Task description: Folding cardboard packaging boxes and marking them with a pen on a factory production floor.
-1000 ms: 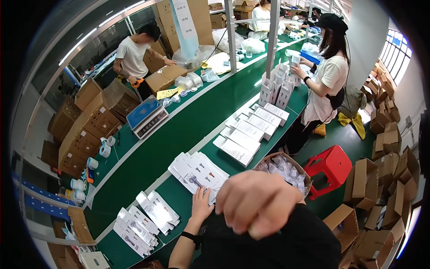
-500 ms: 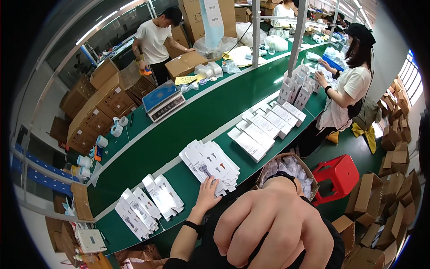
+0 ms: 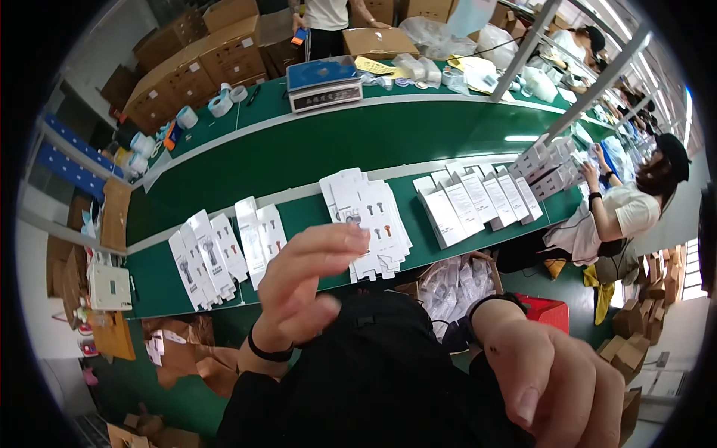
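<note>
My left hand (image 3: 306, 276) is raised in front of a stack of flat white printed cartons (image 3: 373, 209), fingers and thumb apart and nothing between them. It covers the stack's lower left edge from view; I cannot tell whether a fingertip touches it. At the lower right, my right hand (image 3: 564, 381) hangs back-up and close to the camera. Its thumb stands away from the loosely bent fingers, and I see nothing held. Two smaller groups of flat cartons, the left one (image 3: 205, 257) and the nearer one (image 3: 258, 235), lie left of the stack.
Folded white boxes (image 3: 474, 201) stand in a row to the right on the green bench (image 3: 157, 276). Below the bench edge is a carton of clear plastic bags (image 3: 455, 287), beside a red stool (image 3: 545, 312). A co-worker (image 3: 624, 213) handles boxes at the right end.
My left hand has lifted off the carton stack and drawn leftward. My right hand has dropped from in front of the camera to the lower right. The view has turned and tilted down.
</note>
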Available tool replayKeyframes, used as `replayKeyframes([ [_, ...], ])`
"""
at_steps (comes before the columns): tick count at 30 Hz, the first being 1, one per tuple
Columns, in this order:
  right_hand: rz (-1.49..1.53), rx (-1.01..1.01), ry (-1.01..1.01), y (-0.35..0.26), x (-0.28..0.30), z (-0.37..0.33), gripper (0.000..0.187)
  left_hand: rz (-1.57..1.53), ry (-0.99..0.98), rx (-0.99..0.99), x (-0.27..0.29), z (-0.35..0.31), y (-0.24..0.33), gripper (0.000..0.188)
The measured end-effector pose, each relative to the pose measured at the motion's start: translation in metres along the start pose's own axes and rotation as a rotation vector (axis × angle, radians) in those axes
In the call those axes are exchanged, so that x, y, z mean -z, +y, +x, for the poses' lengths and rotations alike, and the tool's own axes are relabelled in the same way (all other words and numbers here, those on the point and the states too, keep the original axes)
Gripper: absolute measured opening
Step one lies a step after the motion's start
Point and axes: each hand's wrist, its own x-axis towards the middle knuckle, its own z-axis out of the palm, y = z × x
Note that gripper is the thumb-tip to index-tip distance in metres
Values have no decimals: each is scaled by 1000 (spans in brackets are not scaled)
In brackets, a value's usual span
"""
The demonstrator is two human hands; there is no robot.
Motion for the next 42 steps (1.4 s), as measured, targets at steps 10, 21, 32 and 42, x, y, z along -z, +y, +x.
replayKeyframes([
  [10, 274, 45, 99, 35, -40, -11, 46, -246, 237, -382, -28, 38, 20, 41],
  [21, 101, 101, 310, 39, -80, -27, 45, -320, 113, -407, -31, 13, 47, 43],
  [32, -41, 162, 526, 46, -111, -45, 45, -346, 4, -436, -29, -9, 82, 45],
  [42, -24, 28, 166, 38, -6, -18, 40, -35, 130, -506, -11, 20, 92, 34],
])
